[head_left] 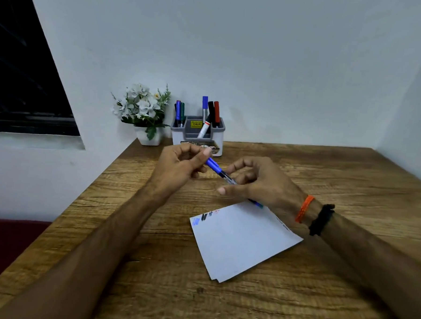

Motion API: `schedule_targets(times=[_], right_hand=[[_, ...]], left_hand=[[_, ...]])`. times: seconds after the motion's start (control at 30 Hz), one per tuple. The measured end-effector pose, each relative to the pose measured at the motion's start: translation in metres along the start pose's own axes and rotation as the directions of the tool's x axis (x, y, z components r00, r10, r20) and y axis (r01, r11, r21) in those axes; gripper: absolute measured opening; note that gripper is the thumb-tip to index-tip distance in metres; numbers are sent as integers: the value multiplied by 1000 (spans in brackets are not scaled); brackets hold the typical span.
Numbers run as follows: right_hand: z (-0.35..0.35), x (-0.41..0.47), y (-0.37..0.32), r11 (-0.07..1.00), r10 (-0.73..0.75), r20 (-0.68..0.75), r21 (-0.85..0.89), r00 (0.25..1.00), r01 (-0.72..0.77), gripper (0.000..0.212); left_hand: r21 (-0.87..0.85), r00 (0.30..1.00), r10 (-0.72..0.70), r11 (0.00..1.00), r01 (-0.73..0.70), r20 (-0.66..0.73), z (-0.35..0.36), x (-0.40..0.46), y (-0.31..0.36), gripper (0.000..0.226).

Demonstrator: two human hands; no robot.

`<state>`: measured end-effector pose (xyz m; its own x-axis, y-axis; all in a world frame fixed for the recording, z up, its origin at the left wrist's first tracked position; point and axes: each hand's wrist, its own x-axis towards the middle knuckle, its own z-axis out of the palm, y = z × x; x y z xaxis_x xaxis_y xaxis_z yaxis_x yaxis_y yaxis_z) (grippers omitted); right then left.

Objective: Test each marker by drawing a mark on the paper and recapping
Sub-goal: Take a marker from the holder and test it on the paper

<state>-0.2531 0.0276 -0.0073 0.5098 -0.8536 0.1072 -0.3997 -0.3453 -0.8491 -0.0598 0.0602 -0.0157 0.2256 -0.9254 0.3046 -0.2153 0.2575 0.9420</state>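
Filling the upper left of the frame, a dark window (25, 81) is sitting beside a pale wall. Right of it, at the far edge of the wooden counter (338, 171), a white pot of white flowers (143, 112) is standing just beside a grey organiser (198, 134), which is holding several upright markers: a blue and a green one in its left compartment, a blue, a black and a red one at its right, and a white marker leaning in the middle.

Near the centre of the frame, the left hand (180, 165) is pinching the blue cap end of a blue marker (220, 170) between curled fingers and thumb. The marker's long axis is running diagonally, its cap end pointing to the upper left toward the organiser and its other end pointing to the lower right. The right hand (257, 183) is curling loosely around the marker's clear barrel, the thumb reaching out to the left below it; the tail of the marker is peeking out beneath this hand, just above the paper's upper edge. Whether the cap is fully seated is not clear.

Below the hands, a white sheet of paper (244, 241) is lying flat on the counter, turned at an angle, with blue, black and faint red test marks at its upper left corner. On the right wrist, an orange band (304, 208) and a black band (321, 220) are sitting side by side.
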Motion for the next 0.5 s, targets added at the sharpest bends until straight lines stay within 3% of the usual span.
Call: schedule_targets(times=[0.13,0.27,0.33,0.5], right_hand=[[-17,2,3,997,-51,-8,54,999,52,23],[-24,3,7,953,-65,-66,291,996,81,21],[-20,3,10,937,-46,-76,342,996,70,25],[-6,3,12,899,-7,-72,435,997,38,16]], left_hand=[[-56,993,-93,994,89,-68,-11,5,-2,16],[12,988,-124,992,123,91,-12,1,-2,21],[102,974,-102,991,83,204,-8,-2,0,28],[274,925,-11,956,-101,379,5,-11,5,18]])
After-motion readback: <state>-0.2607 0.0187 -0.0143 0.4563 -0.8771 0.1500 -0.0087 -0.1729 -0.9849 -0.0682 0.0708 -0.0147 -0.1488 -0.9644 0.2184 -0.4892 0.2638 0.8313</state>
